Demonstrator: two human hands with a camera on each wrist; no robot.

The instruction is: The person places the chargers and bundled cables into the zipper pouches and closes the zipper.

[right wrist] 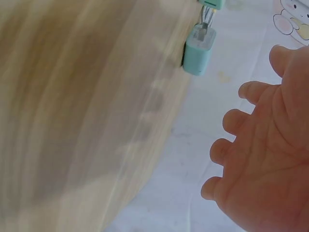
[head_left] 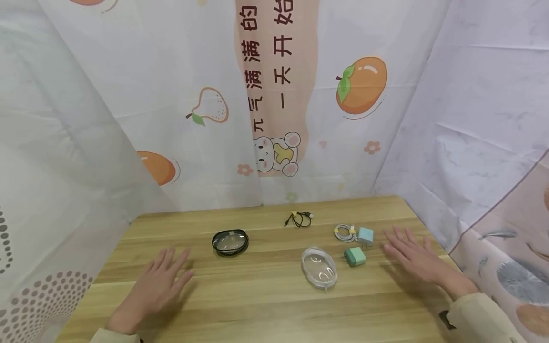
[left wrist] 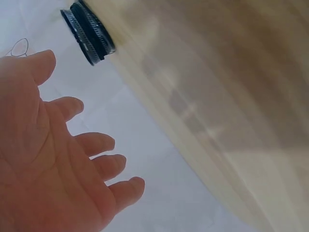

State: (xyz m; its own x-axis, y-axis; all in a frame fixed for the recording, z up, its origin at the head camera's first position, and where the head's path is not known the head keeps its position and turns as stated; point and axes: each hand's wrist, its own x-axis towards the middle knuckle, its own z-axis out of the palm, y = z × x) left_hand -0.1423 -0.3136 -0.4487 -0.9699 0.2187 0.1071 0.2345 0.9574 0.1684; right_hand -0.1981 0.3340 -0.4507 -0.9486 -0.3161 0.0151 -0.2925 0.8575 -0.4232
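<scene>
My left hand (head_left: pixel 156 286) is held over the left side of the table, fingers spread and holding nothing. Nearest to it is a small oval see-through zip case (head_left: pixel 230 243) with black edging, whose side shows in the left wrist view (left wrist: pixel 89 31). Over the right side, my right hand (head_left: pixel 416 257) is likewise spread, with nothing in it. Just left of its fingertips lie a light blue charger plug (head_left: pixel 366 236) and a green charger plug (head_left: pixel 355 256). Left of these is a clear oval case (head_left: pixel 319 267) with a whitish rim and a zip pull.
A coiled grey cable (head_left: pixel 336 234) with yellow ties lies beside the blue plug. Farther back is a bundled black cable (head_left: pixel 303 214) with a yellow tie. The wooden table (head_left: pixel 266 314) meets a printed cloth backdrop (head_left: pixel 214 190) at its far edge, and cloth hangs at both sides.
</scene>
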